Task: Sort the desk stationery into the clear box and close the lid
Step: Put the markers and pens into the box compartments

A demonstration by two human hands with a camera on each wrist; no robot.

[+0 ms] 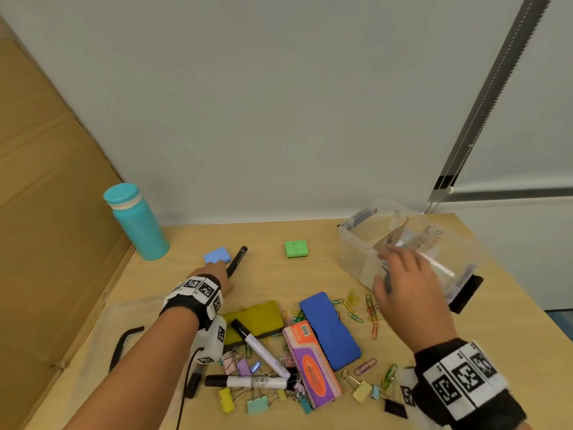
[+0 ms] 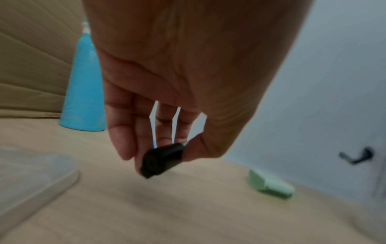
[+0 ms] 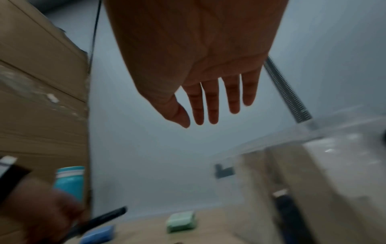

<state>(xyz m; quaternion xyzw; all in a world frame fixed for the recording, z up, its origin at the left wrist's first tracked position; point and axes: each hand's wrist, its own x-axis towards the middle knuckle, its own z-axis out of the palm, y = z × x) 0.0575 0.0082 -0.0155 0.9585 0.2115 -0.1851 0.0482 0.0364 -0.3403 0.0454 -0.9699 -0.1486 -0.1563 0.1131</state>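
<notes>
My left hand (image 1: 224,273) pinches a black marker (image 1: 237,260) by its near end, between thumb and fingers, just above the desk; the left wrist view shows that end (image 2: 162,161) in the grip. Beside it lies a blue block (image 1: 217,254), with a green block (image 1: 296,249) further right. My right hand (image 1: 384,268) hovers over the near rim of the clear box (image 1: 353,246), fingers straight (image 3: 213,105) and empty. The box holds cardboard dividers and a few items. Its clear lid (image 2: 41,173) lies flat on the desk at the left.
Near me lies a pile: a yellow eraser (image 1: 254,318), a blue eraser (image 1: 328,327), an orange-purple packet (image 1: 313,364), two white markers (image 1: 248,381), binder clips and paper clips. A teal bottle (image 1: 136,225) stands at the back left by a cardboard wall (image 1: 46,212).
</notes>
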